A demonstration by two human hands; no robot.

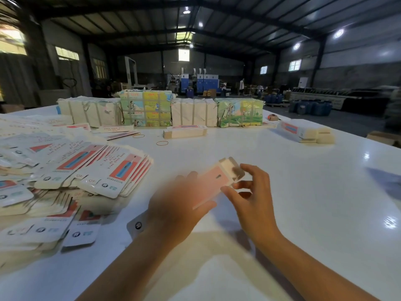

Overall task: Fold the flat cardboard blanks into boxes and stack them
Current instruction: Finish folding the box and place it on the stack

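Observation:
A small pink and white cardboard box (219,178) hangs above the white table (282,192), its far end flaps standing open. My left hand (178,203), blurred by motion, grips the near part of the box from the left. My right hand (249,192) pinches the far end next to the open flaps with thumb and fingers. A wide heap of flat printed blanks (71,170) spreads over the table to the left. Folded boxes lie at the far right (303,132), and another stack (184,131) lies at the far middle.
Strapped bundles of printed cardboard (160,109) line the table's far edge. Two rubber bands (162,143) lie loose near them. One flat blank (138,224) pokes out under my left wrist. Beyond the table is a dim factory hall with machines and blue drums.

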